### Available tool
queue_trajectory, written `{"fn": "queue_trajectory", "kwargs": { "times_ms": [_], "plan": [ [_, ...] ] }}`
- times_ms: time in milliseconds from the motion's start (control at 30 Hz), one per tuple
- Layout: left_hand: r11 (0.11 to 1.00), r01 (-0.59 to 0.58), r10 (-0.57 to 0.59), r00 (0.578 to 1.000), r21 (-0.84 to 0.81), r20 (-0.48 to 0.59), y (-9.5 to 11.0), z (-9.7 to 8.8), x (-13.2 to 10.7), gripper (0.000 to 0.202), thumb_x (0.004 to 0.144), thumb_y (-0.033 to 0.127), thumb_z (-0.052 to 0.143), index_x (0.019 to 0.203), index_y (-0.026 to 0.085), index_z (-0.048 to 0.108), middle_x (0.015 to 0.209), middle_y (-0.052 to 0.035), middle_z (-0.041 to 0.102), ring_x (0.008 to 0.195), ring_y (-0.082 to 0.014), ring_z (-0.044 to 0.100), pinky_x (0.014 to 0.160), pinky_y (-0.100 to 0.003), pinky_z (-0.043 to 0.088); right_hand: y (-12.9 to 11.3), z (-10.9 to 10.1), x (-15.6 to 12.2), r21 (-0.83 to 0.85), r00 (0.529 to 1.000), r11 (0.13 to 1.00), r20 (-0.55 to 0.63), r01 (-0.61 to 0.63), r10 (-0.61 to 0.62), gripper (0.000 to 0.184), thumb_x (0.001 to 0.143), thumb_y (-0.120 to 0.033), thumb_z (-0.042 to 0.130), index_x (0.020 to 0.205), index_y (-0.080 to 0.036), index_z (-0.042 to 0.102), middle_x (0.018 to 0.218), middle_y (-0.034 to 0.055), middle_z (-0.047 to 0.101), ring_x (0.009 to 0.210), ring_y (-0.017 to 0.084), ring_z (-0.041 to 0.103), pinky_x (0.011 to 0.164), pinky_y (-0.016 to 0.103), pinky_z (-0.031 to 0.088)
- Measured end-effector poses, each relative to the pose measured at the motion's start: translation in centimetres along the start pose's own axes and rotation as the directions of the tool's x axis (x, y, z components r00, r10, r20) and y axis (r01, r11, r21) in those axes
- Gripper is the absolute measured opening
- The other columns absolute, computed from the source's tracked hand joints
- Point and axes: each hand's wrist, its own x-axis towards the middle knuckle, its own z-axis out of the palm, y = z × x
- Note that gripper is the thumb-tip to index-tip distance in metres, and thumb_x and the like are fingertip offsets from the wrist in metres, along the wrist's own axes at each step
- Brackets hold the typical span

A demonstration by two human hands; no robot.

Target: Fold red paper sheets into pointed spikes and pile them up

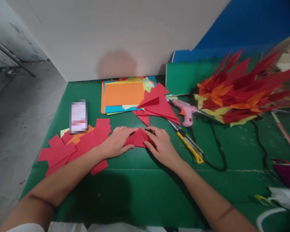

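Note:
A small red paper piece, folded to a triangle, lies on the green table in front of me. My left hand presses on its left side with fingers bent over the edge. My right hand pinches and holds down its right side. Both hands touch the paper.
Red paper squares lie scattered at left under a phone. A stack of coloured sheets and folded red triangles sit behind. A pink glue gun, a yellow utility knife, black cords and a red-orange paper flower bunch are at right.

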Motion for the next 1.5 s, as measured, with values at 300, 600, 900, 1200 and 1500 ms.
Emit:
{"fn": "queue_trajectory", "kwargs": {
  "times_ms": [300,600,900,1200,1500],
  "plan": [
    [0.930,-0.062,0.018,0.992,-0.363,-0.124,0.0,0.6,-0.2,0.048,0.089,0.019,0.051,0.135,0.025,0.034,0.132,-0.0133,0.046,0.115,-0.0214,0.053,0.093,-0.040,0.050,-0.3,-0.2,0.0,0.288,1.000,0.957,-0.017,-0.020,0.026,0.030,0.092,-0.035,0.045,0.117,-0.022,0.055,0.109,0.0107,0.064,0.098,0.025,0.058,0.085,0.043,0.047],
    [0.911,0.131,-0.247,0.932,-0.392,-0.264,0.0,0.6,0.0,0.023,0.082,0.037,0.065,0.095,0.018,0.063,0.086,-0.0035,0.067,0.076,-0.0141,0.063,0.070,-0.027,0.053,-1.1,-0.7,-0.1,0.424,0.970,0.905,-0.206,-0.032,0.131,0.022,0.087,-0.037,0.055,0.073,-0.022,0.063,0.072,0.0040,0.067,0.068,0.019,0.061,0.066,0.033,0.050],
    [0.657,0.161,-0.484,0.839,-0.736,-0.249,0.3,0.7,0.2,0.032,0.073,0.043,0.073,0.089,0.017,0.063,0.073,-0.0011,0.067,0.062,-0.0129,0.065,0.058,-0.025,0.054,-0.9,-0.5,0.1,0.598,0.962,0.783,-0.071,-0.170,0.263,0.025,0.081,-0.044,0.062,0.077,-0.020,0.064,0.072,0.0023,0.068,0.063,0.017,0.061,0.060,0.029,0.051],
    [0.634,0.053,-0.431,0.852,-0.771,-0.296,0.6,1.0,0.0,0.033,0.075,0.045,0.070,0.088,0.017,0.059,0.080,-0.0033,0.068,0.067,-0.0137,0.068,0.061,-0.025,0.057,-0.7,0.2,0.3,0.659,0.967,0.738,-0.060,-0.149,0.249,0.032,0.086,-0.048,0.054,0.094,-0.020,0.067,0.085,0.0047,0.072,0.072,0.018,0.064,0.066,0.031,0.053],
    [0.934,0.353,-0.357,0.927,-0.052,-0.117,0.1,-3.4,-0.7,0.050,0.089,0.045,0.053,0.128,0.016,0.043,0.123,-0.0150,0.060,0.115,-0.0278,0.057,0.096,-0.047,0.046,-0.2,0.0,0.7,0.615,0.929,0.764,-0.136,-0.194,0.345,0.030,0.083,-0.046,0.057,0.088,-0.019,0.068,0.080,0.0033,0.071,0.069,0.019,0.063,0.063,0.031,0.051]
  ]
}}
